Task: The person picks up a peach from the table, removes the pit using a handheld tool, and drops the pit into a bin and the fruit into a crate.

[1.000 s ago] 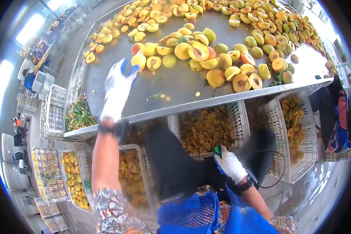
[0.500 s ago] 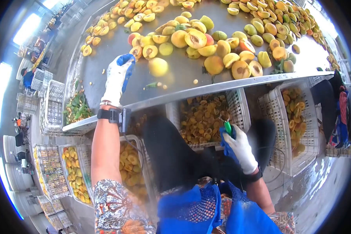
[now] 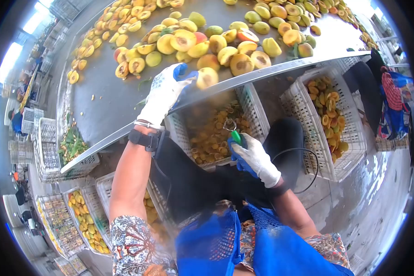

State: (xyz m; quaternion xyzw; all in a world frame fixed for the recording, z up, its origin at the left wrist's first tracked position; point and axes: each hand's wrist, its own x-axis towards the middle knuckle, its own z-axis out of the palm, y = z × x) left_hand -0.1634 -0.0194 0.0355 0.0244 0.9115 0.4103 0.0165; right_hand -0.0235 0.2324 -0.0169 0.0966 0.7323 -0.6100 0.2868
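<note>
My left hand (image 3: 166, 88), in a white glove with blue palm and fingertips, is over the near edge of the metal table. Its fingers are closed on a yellow peach half (image 3: 207, 78), slightly blurred. Lower down, my right hand (image 3: 253, 158), gloved the same way, grips a green-handled pitting tool (image 3: 236, 136) with a metal loop at its end. The loop points up over a crate of peach halves (image 3: 216, 133). Beyond my left hand lies a pile of peach halves (image 3: 184, 40), several showing a brown pit hollow.
The metal table (image 3: 106, 106) has a raised rim along its near side. Green leaves (image 3: 72, 145) gather at its left corner. Another white crate (image 3: 349, 138) with peach halves stands at right, near another person's clothing (image 3: 393, 101). More filled crates (image 3: 87, 221) sit lower left.
My left hand has moved right and nearer the table edge, now holding the peach half. My right hand still holds the tool, its loop now plainly in view. The camera view has shifted.
</note>
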